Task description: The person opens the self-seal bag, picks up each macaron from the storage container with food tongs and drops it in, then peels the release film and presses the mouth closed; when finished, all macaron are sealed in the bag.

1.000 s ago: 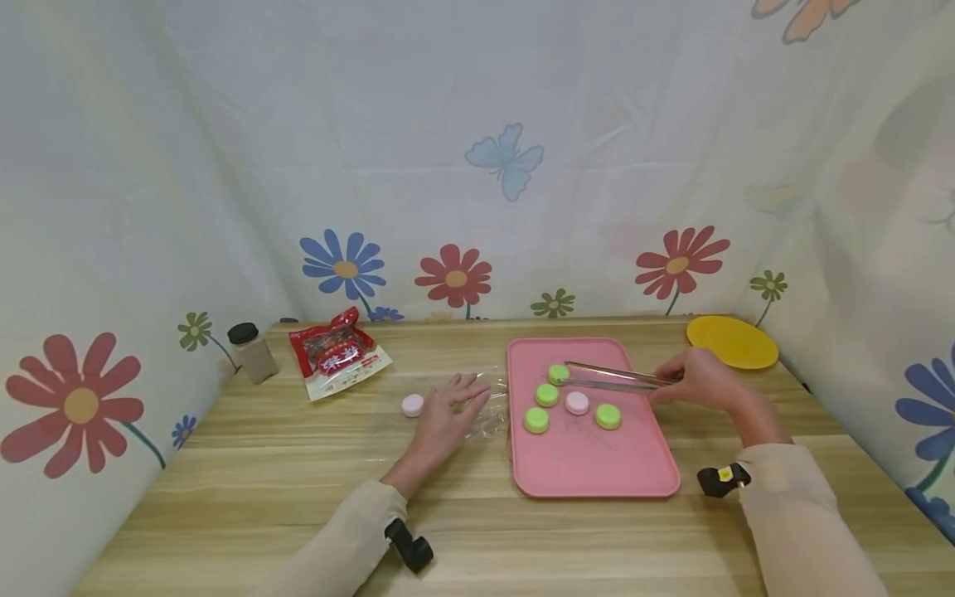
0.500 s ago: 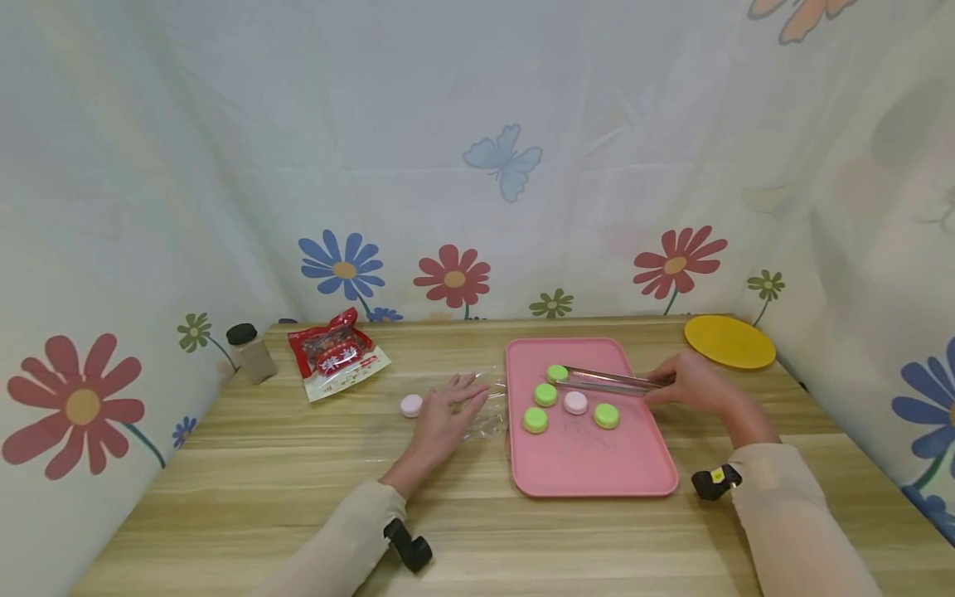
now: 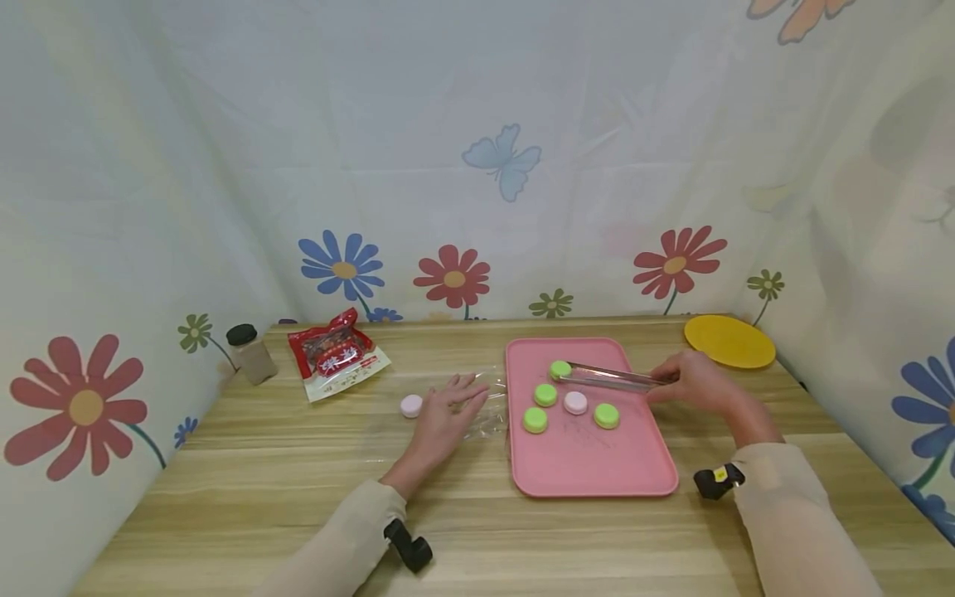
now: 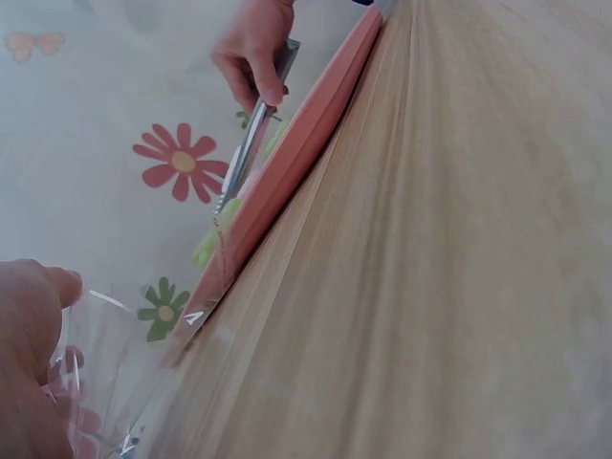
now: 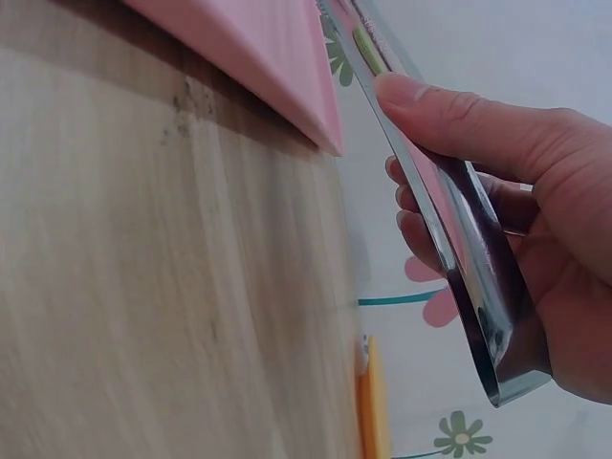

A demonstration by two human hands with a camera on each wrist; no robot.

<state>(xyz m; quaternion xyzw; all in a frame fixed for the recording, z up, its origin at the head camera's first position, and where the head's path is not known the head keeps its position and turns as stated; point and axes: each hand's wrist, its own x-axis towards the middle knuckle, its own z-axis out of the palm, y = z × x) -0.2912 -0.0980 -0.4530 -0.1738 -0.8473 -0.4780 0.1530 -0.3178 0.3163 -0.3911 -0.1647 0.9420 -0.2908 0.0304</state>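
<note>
Jar with black lid stood at far left of tabletop; red-and-white packet lay near it. Yellow plate lay at far right. Flowered cloth with blue butterfly hung behind.

On my head feed I see the metal tongs in the right hand drawn narrower than a second ago, their arms closer together. The farthest lime-green macaron, at their tips, now sits slightly further right and back over the pink tray.
</note>
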